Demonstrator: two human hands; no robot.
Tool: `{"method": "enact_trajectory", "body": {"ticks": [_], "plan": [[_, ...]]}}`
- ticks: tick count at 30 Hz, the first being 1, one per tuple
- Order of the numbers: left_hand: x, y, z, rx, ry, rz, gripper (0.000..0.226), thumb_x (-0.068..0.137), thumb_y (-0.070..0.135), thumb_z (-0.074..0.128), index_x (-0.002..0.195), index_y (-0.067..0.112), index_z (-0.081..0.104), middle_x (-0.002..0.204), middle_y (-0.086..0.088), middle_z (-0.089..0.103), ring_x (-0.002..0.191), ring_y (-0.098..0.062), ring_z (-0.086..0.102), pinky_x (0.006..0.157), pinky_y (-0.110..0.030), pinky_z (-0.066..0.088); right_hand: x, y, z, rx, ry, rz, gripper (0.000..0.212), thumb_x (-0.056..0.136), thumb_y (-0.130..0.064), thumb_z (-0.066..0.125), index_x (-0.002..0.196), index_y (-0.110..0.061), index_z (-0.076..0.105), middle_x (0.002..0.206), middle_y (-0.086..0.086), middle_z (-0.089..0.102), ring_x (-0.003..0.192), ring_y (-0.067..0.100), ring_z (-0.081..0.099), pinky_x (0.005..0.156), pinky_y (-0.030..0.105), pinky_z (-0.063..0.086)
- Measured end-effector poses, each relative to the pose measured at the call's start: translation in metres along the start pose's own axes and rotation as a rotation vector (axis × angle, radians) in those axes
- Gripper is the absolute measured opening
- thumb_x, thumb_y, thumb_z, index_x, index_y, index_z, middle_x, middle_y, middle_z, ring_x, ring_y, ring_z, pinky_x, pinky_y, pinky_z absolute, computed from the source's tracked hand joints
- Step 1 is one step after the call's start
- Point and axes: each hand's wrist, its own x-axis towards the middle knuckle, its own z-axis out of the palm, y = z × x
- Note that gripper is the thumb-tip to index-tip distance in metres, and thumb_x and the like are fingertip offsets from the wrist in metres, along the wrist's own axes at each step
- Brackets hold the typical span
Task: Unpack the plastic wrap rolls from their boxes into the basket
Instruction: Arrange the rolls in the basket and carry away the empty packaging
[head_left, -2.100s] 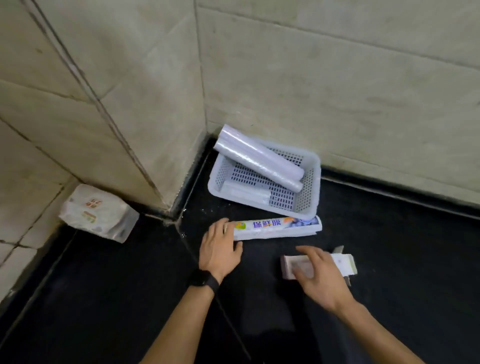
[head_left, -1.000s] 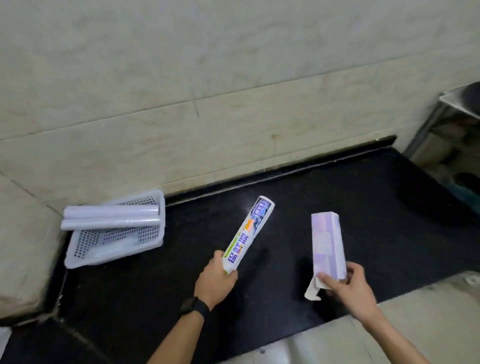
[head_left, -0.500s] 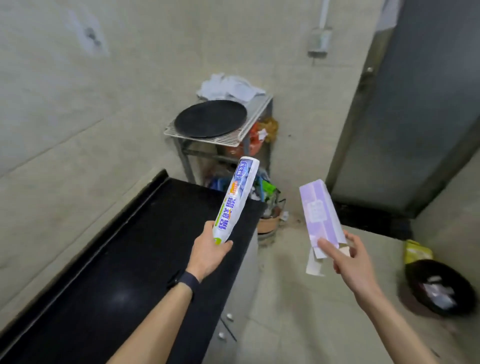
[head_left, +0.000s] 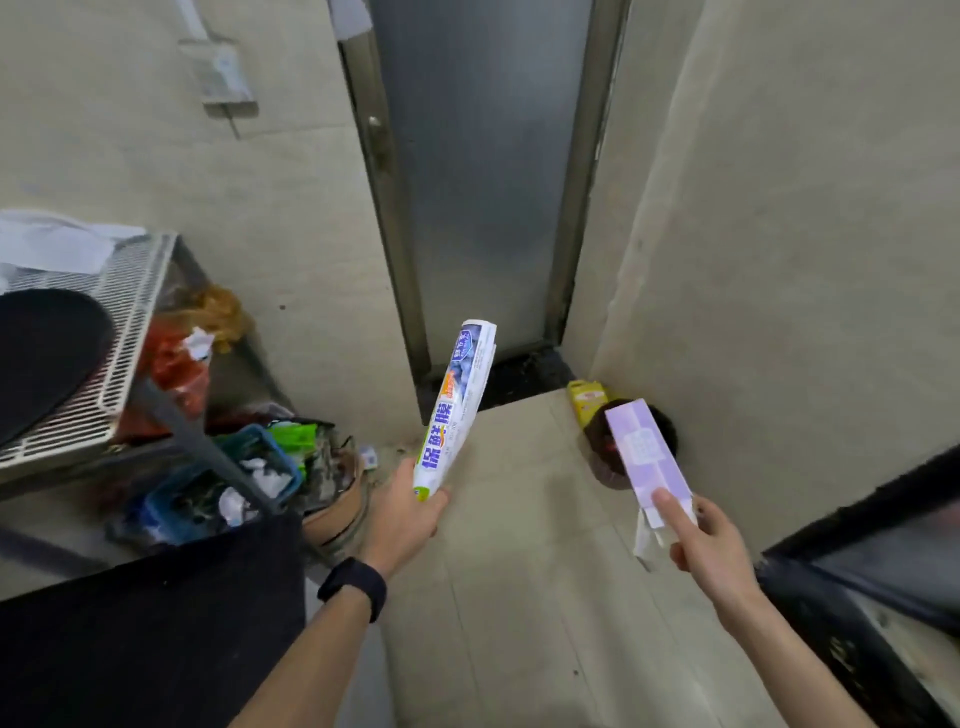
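The white box (head_left: 457, 410) stands at centre frame, tilted with its top leaning right, clenched at its lower end in the left hand (head_left: 402, 514). Large blue characters run up its side, reading 保鲜膜, with a blue picture panel near the top whose smaller print is too blurred to read. To the right of centre, the right hand (head_left: 709, 545) has its grip around the lower end of a lilac box (head_left: 644, 457), index finger laid along its face; a pale label on that face is unreadable, and an open flap hangs below the fingers. Both boxes are held in the air over the tiled floor (head_left: 519, 597), well apart from each other. A black watch (head_left: 353, 587) sits on the left wrist.

Behind the lilac box, partly hidden by it, is a dark bin (head_left: 608, 457) with a yellow packet (head_left: 587, 397) beside it. A frosted door (head_left: 478, 171) fills the upper centre. At left a wire rack (head_left: 119, 353) carries a black round tray (head_left: 41, 358), with a blue basket (head_left: 244, 457) of clutter beneath. The black counter (head_left: 156, 623) occupies the lower left corner
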Motion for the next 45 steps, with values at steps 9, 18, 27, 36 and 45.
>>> {"method": "enact_trajectory", "body": {"ticks": [9, 18, 27, 36, 45], "plan": [[0.096, 0.030, 0.106, 0.112, -0.277, -0.026, 0.018, 0.079, 0.034, 0.059, 0.093, 0.034, 0.048, 0.079, 0.006, 0.065, 0.061, -0.018, 0.062, 0.053, -0.032, 0.047, 0.079, 0.037, -0.026, 0.061, 0.131, 0.176, 0.042, 0.084, -0.058, 0.069, 0.093, -0.017, 0.069, 0.060, -0.010, 0.063, 0.050, 0.011, 0.056, 0.059, 0.033, 0.048], [0.184, 0.109, 0.239, 0.230, -0.424, -0.153, 0.028, 0.085, 0.030, 0.060, 0.105, 0.031, 0.041, 0.079, 0.006, 0.063, 0.066, -0.011, 0.061, 0.049, -0.025, 0.038, 0.220, 0.059, -0.070, 0.007, 0.060, 0.362, 0.047, 0.085, -0.054, 0.071, 0.110, -0.015, 0.066, 0.089, 0.007, 0.073, 0.059, 0.017, 0.063, 0.050, 0.025, 0.047], [0.262, 0.153, 0.330, 0.234, -0.610, -0.423, 0.031, 0.080, 0.030, 0.063, 0.098, 0.020, 0.040, 0.090, -0.007, 0.065, 0.054, -0.024, 0.067, 0.043, -0.027, 0.051, 0.326, 0.071, -0.077, -0.174, -0.068, 0.546, 0.061, 0.086, -0.062, 0.064, 0.123, -0.015, 0.047, 0.096, 0.000, 0.068, 0.067, 0.019, 0.073, 0.047, 0.021, 0.047], [0.367, 0.142, 0.405, 0.411, -0.869, -0.523, 0.042, 0.089, 0.042, 0.061, 0.119, 0.013, 0.059, 0.092, -0.003, 0.064, 0.061, -0.021, 0.067, 0.043, -0.025, 0.053, 0.442, 0.086, -0.064, -0.402, -0.305, 0.802, 0.052, 0.092, -0.067, 0.049, 0.108, -0.019, 0.060, 0.101, 0.012, 0.068, 0.066, 0.019, 0.063, 0.059, 0.031, 0.051], [0.455, 0.131, 0.481, 0.492, -1.039, -0.426, 0.055, 0.092, 0.039, 0.051, 0.142, 0.024, 0.035, 0.113, -0.010, 0.064, 0.078, -0.029, 0.068, 0.064, -0.038, 0.061, 0.556, 0.113, -0.044, -0.463, -0.340, 0.887, 0.053, 0.100, -0.053, 0.047, 0.124, -0.006, 0.054, 0.080, 0.001, 0.062, 0.065, 0.016, 0.062, 0.060, 0.029, 0.052]]}}
